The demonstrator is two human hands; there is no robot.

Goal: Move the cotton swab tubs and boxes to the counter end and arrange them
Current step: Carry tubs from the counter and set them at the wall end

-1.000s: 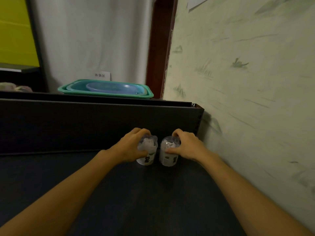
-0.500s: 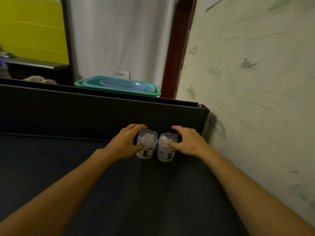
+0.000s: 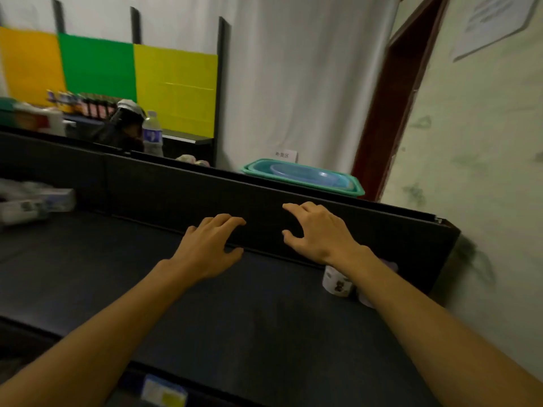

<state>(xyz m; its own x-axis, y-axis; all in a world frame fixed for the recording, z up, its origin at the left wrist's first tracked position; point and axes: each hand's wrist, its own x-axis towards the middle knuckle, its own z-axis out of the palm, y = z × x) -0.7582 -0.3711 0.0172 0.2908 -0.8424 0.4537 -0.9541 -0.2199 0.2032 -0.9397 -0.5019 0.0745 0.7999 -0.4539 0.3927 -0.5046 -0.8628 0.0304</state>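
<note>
Both hands off the tubs now, left hand and right hand spread empty, tubs at counter right end; light, slick plastic, I'd grip round the sides.

Right forearm covers most of the two swab tubs; only one label shows. Boxes at left edge blurred, cut off, unreadable.

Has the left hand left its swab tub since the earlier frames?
Yes. The left hand is open and empty, now left of the tub standing at the counter's wall end.
</note>
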